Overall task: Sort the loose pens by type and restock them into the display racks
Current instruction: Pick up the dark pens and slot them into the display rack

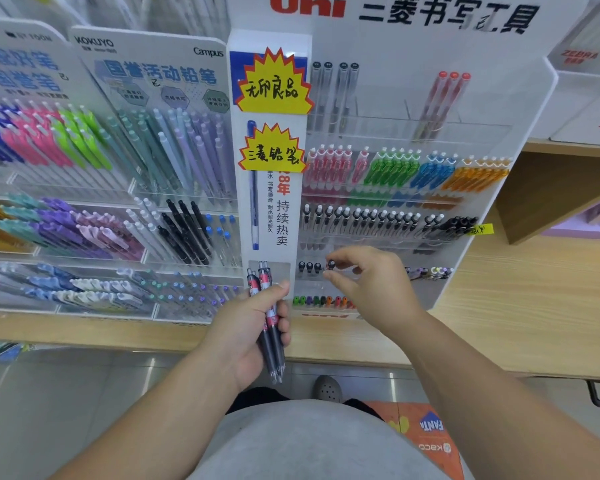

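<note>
Fingers (pixel 329 276) of our R hand (pixel 368 282) pinch a black-capped pen (pixel 331 264) at the uni rack (pixel 499 109), lower row, beside three like caps. L hand (pixel 253 327) wraps a pen bundle (pixel 270 317), tips down, w/ thumb pressed across.

Light wooden shelf (pixel 465 327), white uni rack (pixel 499 98), Kokuyo rack (pixel 146 50) standing on it

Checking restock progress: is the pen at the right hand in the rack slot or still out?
Partly in: the pen shows only its dark cap above the rack row, pinched by the right hand.
</note>
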### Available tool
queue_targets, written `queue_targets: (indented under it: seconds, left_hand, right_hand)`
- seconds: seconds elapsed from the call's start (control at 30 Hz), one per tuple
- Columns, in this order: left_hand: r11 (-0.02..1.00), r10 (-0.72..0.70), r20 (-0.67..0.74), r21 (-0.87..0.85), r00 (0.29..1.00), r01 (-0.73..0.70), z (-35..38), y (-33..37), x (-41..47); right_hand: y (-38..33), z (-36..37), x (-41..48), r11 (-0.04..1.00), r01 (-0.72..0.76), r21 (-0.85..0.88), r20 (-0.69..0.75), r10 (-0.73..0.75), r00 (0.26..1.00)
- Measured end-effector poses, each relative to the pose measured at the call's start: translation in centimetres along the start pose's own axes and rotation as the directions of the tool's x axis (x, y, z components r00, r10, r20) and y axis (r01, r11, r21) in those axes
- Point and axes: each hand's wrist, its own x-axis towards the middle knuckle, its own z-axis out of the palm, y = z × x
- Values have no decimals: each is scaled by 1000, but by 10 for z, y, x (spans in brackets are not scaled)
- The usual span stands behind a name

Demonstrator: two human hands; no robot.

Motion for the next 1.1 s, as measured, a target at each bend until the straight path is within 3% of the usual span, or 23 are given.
queue_targets:
  seconds: [0.8, 0.9, 0.97, 1.03, 1.1]
  left_hand:
    - [999, -32, 53, 29, 998, 30, 5, 2, -7]
    - [997, -63, 101, -26, 993, 66, 12, 4, -10]
    - [998, -55, 125, -37, 991, 60, 18, 6, -11]
    - [1000, -25, 143, 17, 989, 23, 23, 6, -12]
    - [995, 3, 178, 98, 984, -21, 30, 5, -14]
  right_hand:
    - [3, 8, 4, 989, -28, -144, 90, 41, 995]
    - [-8, -6, -6, 997, -69, -29, -19, 69, 997]
    - [-20, -17, -12, 974, -153, 166, -66, 166, 984]
    - [-31, -28, -16, 870, -269, 413, -2, 296, 955]
    - [-39, -37, -18, 713, -396, 578, 166, 373, 913]
